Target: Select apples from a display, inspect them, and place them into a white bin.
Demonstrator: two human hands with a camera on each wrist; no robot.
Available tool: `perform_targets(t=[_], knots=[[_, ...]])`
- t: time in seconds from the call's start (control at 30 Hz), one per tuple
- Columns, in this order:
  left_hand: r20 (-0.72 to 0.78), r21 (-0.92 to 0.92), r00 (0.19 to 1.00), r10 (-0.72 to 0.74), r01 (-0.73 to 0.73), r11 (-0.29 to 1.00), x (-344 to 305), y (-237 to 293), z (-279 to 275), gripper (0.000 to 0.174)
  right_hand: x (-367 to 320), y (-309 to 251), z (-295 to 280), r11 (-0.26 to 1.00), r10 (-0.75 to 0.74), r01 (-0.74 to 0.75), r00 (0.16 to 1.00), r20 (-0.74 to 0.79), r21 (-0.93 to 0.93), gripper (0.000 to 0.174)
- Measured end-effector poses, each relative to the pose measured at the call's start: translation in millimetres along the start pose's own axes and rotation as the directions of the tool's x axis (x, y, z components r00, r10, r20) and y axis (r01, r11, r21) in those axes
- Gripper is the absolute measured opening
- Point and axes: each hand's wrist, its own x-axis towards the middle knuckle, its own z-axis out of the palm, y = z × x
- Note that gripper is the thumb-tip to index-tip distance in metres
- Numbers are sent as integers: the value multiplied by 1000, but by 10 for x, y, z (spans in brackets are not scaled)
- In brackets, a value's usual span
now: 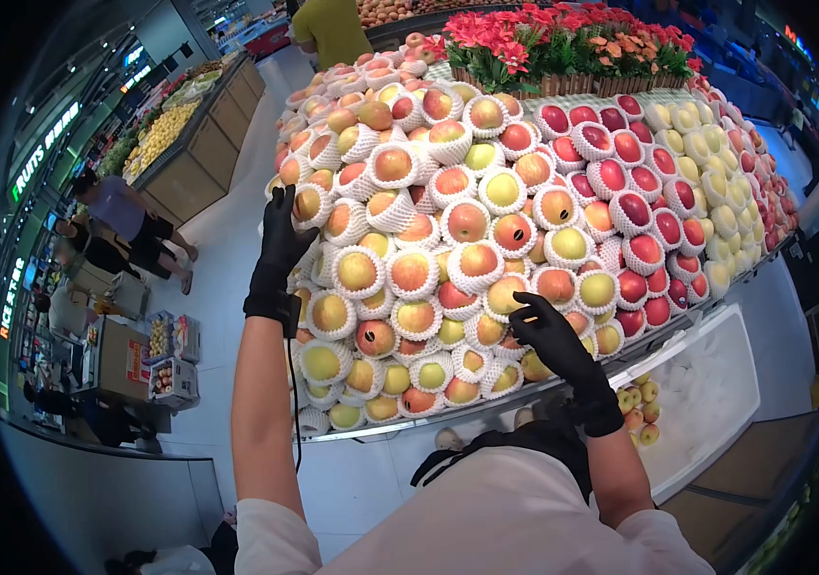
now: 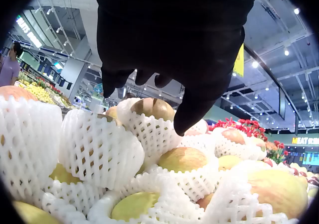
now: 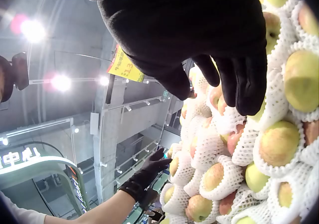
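Both hands wear black gloves over a big sloping heap of apples in white foam nets. At the heap's left edge, my left hand (image 1: 285,240) reaches beside a netted apple (image 1: 307,204). In the left wrist view, its fingers and thumb hang apart over a netted apple (image 2: 153,109), with nothing between them. My right hand (image 1: 555,337) hovers low over the front of the heap, fingers loosely bent and holding nothing. A yellow-red apple (image 1: 505,295) lies just beyond its fingertips. From the right wrist, netted apples (image 3: 279,143) show beside and below the right hand's fingers.
Darker red apples (image 1: 633,209) and pale yellow fruit (image 1: 716,182) fill the heap's right side. Red flowers (image 1: 496,43) stand behind it. A white bin (image 1: 726,364) with loose apples (image 1: 641,407) sits at front right. A cable (image 1: 293,402) hangs from my left wrist.
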Motion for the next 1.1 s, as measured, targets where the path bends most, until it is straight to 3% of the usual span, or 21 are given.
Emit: perform_targets(t=[0.17, 0.23, 0.3, 0.47, 0.57, 0.7, 0.87, 1.1], knots=[[-108, -273, 994, 18, -48, 961, -159, 511, -298, 65, 82, 75, 87, 999, 19, -18, 1000, 19, -50, 45], [-202, -317, 972, -121, 52, 947, -395, 675, -306, 61, 124, 104, 128, 998, 19, -17, 999, 40, -55, 44], [-153, -526, 953, -261, 145, 838, -590, 922, -387, 56, 163, 105, 167, 997, 26, -21, 997, 68, -73, 43], [-97, -670, 894, -438, 266, 693, -1233, 1487, -494, 49, 209, -44, 362, 975, 46, -32, 997, 57, -221, 38], [-88, -640, 880, -468, 310, 703, -1507, 1702, -515, 42, 195, -16, 396, 973, 24, -12, 999, 47, -232, 35], [27, -709, 835, -550, 404, 578, -1801, 1793, -486, 44, 122, 127, 362, 967, -9, 4, 1000, -17, -254, 31], [94, -746, 848, -521, 407, 528, -1985, 1815, -476, 43, -174, 180, 332, 971, 17, -59, 984, -177, -233, 25], [221, -744, 911, -348, 388, 543, -2016, 1768, -423, 39, -838, 365, 282, 970, 27, -113, 930, -366, -216, 22]])
